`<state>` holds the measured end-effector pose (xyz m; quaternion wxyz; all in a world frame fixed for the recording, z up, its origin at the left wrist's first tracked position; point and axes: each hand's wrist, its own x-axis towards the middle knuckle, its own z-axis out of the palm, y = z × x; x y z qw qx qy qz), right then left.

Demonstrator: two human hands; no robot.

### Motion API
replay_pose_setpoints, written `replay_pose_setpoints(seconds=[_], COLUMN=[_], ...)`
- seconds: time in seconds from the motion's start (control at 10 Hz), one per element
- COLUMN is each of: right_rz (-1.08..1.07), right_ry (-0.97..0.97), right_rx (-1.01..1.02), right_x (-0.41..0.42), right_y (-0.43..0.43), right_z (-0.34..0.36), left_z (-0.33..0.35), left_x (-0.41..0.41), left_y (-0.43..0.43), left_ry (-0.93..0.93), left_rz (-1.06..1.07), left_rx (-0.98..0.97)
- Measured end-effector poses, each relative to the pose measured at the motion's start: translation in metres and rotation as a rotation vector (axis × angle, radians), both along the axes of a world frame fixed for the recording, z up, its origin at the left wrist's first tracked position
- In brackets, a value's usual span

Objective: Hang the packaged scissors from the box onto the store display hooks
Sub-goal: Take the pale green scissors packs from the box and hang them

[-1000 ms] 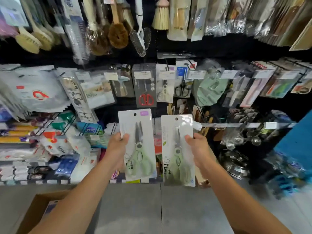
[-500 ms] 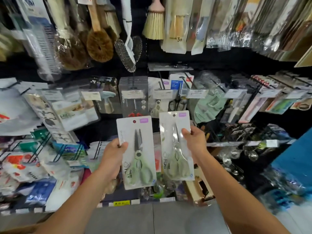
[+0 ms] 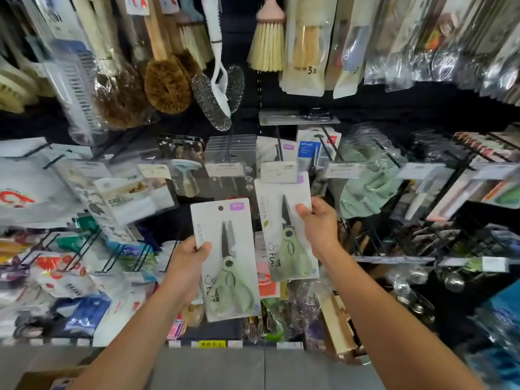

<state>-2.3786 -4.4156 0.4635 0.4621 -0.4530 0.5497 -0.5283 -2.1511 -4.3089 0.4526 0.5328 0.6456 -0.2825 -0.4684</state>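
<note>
Two packs of scissors in hand, one per hand. Both alike: white card, clear blister, one pair with pale green handles and dark blades pointing up, and a small purple label in the top right corner. Print beside the handles reads "FLAT", with "HERE" smaller alongside. A column of characters runs down the left of each card, too small to read.

Left hand (image 3: pixel 187 258) grips the left pack (image 3: pixel 225 257) at centre frame, thumb pressed on the front of its left edge, fingers curled behind. Pack roughly upright, leaning a little, held clear of the rack. One round hang hole (image 3: pixel 221 208) shows near its top.

Right hand (image 3: pixel 318 223) grips the right pack (image 3: pixel 285 229), just right of centre and higher, thumb on the front of the right edge, fingers behind. The pack's top edge meets a white price tag (image 3: pixel 278 172) reading "12" at the tip of a black hook (image 3: pixel 278 143). Whether the card is threaded on the hook, cannot tell.

Right of that hook: one pack with a blue label (image 3: pixel 307 149) reading "HOME".

Upper frame: one round brown brush (image 3: pixel 166 85), one pale-bristled brush with a pink handle (image 3: pixel 267 43), one long packet (image 3: pixel 305 52) marked "3".

Lower centre: one yellow shelf label (image 3: pixel 212 344), writing unreadable. Lower left corner: one cardboard box (image 3: pixel 39 378) on the grey floor (image 3: pixel 213 370).
</note>
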Motion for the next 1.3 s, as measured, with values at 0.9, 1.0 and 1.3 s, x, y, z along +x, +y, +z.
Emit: replay_pose_setpoints(seconds=[0.9, 1.0, 1.3], right_rz=[-0.065, -0.062, 0.040], right_ry=[-0.134, -0.109, 0.315], right_rx=[-0.073, -0.032, 0.126], right_x=[0.032, 0.033, 0.027], right_y=[-0.065, -0.084, -0.122], right_z=[-0.004, -0.002, 0.006], left_z=[0.000, -0.001, -0.003], left_x=[0.000, 0.000, 0.007], left_y=[-0.014, -0.016, -0.014], left_ry=[-0.026, -0.028, -0.071], left_rz=[0.034, 0.039, 0.014], left_rx=[0.014, 0.017, 0.017])
